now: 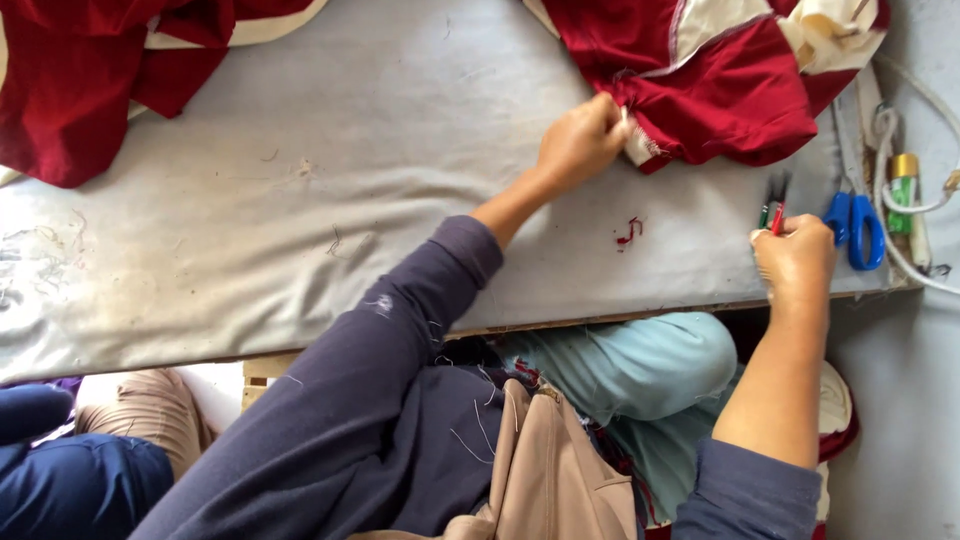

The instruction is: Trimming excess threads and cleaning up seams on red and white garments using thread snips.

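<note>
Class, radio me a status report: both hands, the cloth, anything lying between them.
Left hand pinching red cloth edge. Right hand gripping small snips. Red thread scrap between them; blue scissors beside right hand.

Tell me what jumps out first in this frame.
The red and cream garment bunched at the top right of the grey padded table, with the left hand pinching its frayed edge. The right hand grips small red and green thread snips near the table's front edge, beside blue-handled scissors.
</note>
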